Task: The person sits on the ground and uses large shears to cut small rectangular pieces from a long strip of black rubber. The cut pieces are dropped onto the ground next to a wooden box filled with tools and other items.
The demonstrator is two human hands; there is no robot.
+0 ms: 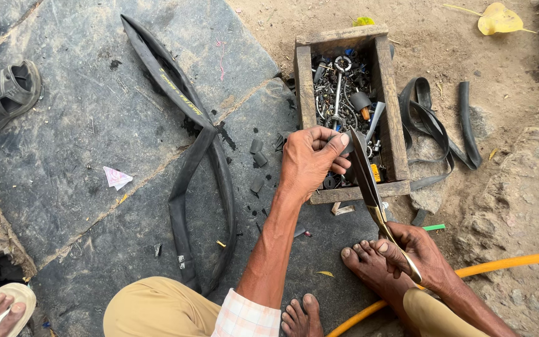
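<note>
A person crouches on dark stone slabs beside a wooden box [394,125] packed with metal nuts, spanners and small parts. The left hand [310,159] hovers over the box's near left corner, fingers curled, thumb and forefinger pinching a small dark scrap of rubber [349,142]; the scrap is mostly hidden, so its shape cannot be told. The right hand [416,249], just below the box's near right corner, is wrapped closed around the brass-coloured handles of long scissors [369,181]. The blades point up across the box's near edge, and their tips meet the pinched scrap. Left of the box a limp black inner tube [188,118] lies looped on the slabs, with small black rubber offcuts [257,163] scattered between them. Right of the box lies another strip of black rubber [435,128]. Below the box rest two bare feet [369,268] and an orange hose [506,262].
</note>
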